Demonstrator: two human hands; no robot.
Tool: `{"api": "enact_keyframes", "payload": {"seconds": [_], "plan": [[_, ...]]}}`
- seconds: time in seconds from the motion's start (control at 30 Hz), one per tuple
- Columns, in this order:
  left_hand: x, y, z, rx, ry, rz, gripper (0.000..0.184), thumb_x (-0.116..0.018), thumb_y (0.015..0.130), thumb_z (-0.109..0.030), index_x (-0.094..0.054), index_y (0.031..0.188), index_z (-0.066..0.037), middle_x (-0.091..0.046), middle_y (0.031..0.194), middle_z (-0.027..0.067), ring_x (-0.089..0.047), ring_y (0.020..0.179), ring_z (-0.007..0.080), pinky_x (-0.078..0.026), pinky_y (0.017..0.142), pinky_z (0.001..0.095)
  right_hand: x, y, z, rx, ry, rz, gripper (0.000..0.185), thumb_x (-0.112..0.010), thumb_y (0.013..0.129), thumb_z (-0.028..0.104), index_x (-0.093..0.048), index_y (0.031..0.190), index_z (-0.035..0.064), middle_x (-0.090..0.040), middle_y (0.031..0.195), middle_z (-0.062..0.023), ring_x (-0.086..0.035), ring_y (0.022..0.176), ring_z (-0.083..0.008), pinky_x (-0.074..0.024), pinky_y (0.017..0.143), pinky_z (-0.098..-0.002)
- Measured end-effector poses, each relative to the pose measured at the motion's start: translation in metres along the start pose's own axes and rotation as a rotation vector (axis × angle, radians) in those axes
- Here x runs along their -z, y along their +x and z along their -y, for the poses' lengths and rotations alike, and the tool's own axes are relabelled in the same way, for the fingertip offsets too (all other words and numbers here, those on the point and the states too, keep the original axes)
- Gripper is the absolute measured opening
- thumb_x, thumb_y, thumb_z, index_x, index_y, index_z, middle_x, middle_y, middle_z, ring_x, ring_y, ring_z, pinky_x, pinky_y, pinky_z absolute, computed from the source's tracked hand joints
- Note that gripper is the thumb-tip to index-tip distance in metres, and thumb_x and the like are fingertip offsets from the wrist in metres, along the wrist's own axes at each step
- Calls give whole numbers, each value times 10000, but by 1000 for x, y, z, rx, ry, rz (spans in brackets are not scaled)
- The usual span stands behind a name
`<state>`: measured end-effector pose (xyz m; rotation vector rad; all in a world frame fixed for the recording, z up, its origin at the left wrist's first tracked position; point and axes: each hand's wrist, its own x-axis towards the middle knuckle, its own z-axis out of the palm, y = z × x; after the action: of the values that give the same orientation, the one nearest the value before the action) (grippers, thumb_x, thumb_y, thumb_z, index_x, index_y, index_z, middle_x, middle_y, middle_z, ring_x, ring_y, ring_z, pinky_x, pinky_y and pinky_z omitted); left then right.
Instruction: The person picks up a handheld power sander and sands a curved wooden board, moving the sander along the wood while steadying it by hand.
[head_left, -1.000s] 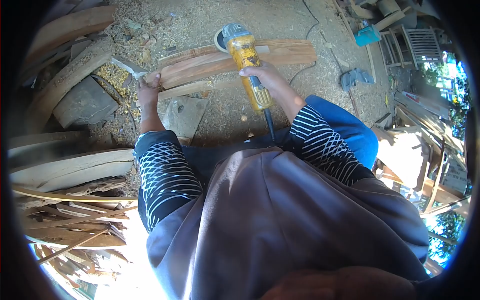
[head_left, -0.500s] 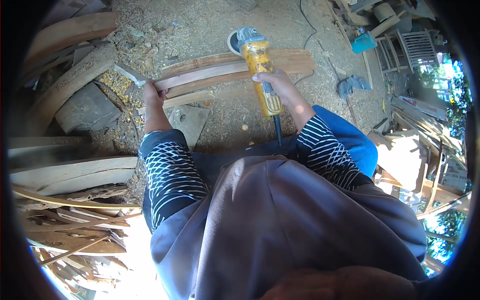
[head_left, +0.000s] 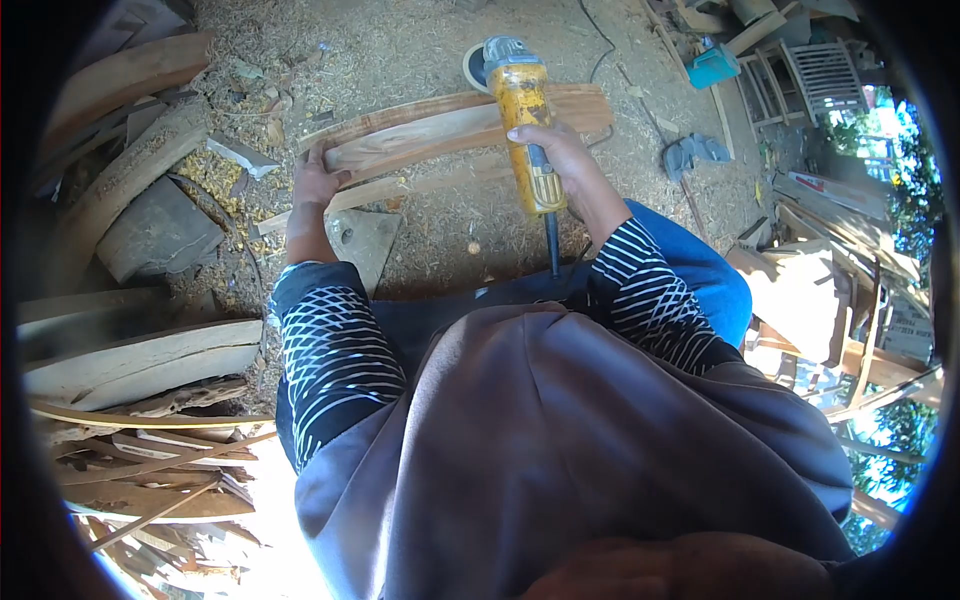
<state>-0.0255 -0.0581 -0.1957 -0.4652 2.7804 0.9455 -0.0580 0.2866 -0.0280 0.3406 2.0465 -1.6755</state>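
Observation:
My right hand [head_left: 560,155] is wrapped around the body of a yellow angle grinder [head_left: 524,105], whose cord end points toward my lap. The grinder's round disc [head_left: 478,68] sits at its far end, over the far edge of a curved wooden board [head_left: 420,138]. Whether the disc touches the wood, I cannot tell. At the board's left end my left hand [head_left: 318,182] is closed on it, fingers over the far side. The board's face is pale with brown grain along its edges. A thinner wood strip [head_left: 385,190] lies on the ground nearer to me.
Sawdust and shavings cover the ground. Curved timbers [head_left: 130,75] and a flat slab [head_left: 160,228] lie at left, above a scrap heap [head_left: 150,465]. A dark cord [head_left: 600,50] runs off at the top. A teal container [head_left: 712,66] and wooden chair [head_left: 822,80] stand at right.
The board has rolled so that a broader face shows beneath the grinder. My left hand has shifted its grip at the end, fingers now over the far side. The right hand keeps the grinder.

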Motion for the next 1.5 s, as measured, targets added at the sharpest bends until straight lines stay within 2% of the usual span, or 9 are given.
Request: {"api": "enact_keyframes", "payload": {"seconds": [0.1,0.3,0.63,0.73,0.8,1.0,1.2,1.33,1.5], "plan": [[-6,-3,-4,-237,261,12,641,-652,765,-278,-398,1350,-218,-301,1441,109,-325,1295,297,-304,1053,369,-3,-2,0,-13,7,11,582,-717,667,218,-502,1137,-49,-583,909,-137,-590,785,-215,-483,664,-331],[-41,-11,4,-313,619,-224,567,-541,856,-213,-332,1380,-270,-305,1446,58,-298,1321,273,-270,1067,447,-12,-9,8,-17,-11,42,565,-708,675,207,-511,1142,-43,-583,948,-140,-586,823,-215,-471,689,-326],[-10,0,-21,23,168,-9,729,-690,735,-275,-347,1376,-222,-378,1391,60,-368,1266,298,-297,1047,450,-33,-4,-26,-59,-157,168,566,-731,658,235,-527,1112,-35,-602,891,-119,-597,786,-204,-477,691,-315],[1,-8,-12,-50,18,126,648,-603,805,-237,-327,1389,-180,-340,1420,65,-310,1306,304,-268,1069,432,-48,-5,-27,-61,-163,187,564,-740,646,237,-539,1102,-28,-604,896,-120,-597,790,-205,-475,694,-324],[1,-28,-26,-261,675,-90,570,-473,872,-198,-283,1409,-162,-290,1453,56,-247,1344,286,-230,1093,399,-54,-5,-27,-63,-178,202,560,-740,646,238,-541,1097,-27,-603,892,-118,-595,784,-200,-475,685,-320],[-51,-35,-10,-409,604,-158,508,-359,915,-198,-268,1414,-171,-246,1476,33,-230,1355,264,-197,1103,412,-52,1,-14,-80,-83,158,551,-741,652,219,-524,1099,-20,-590,861,-101,-586,741,-184,-476,643,-305],[-18,-37,-10,-79,550,-203,594,-478,880,-297,-261,1414,-153,-278,1458,60,-264,1336,271,-216,1087,437,-43,4,-13,-25,-85,153,556,-733,664,218,-510,1114,-21,-585,867,-109,-587,738,-186,-487,631,-316],[-19,-13,-31,-262,373,-247,663,-562,836,-328,-279,1406,-141,-302,1445,74,-258,1338,287,-213,1086,448,-42,-6,-4,-37,-3,111,550,-718,681,218,-503,1122,-30,-582,876,-110,-588,742,-196,-488,634,-320],[-17,24,-50,-155,594,194,577,-634,789,-276,-396,1282,-95,-498,1266,107,-444,1201,305,-277,1044,454,-21,-9,2,42,-6,134,555,-716,682,223,-500,1120,-42,-580,882,-121,-590,741,-203,-490,634,-322]]}}
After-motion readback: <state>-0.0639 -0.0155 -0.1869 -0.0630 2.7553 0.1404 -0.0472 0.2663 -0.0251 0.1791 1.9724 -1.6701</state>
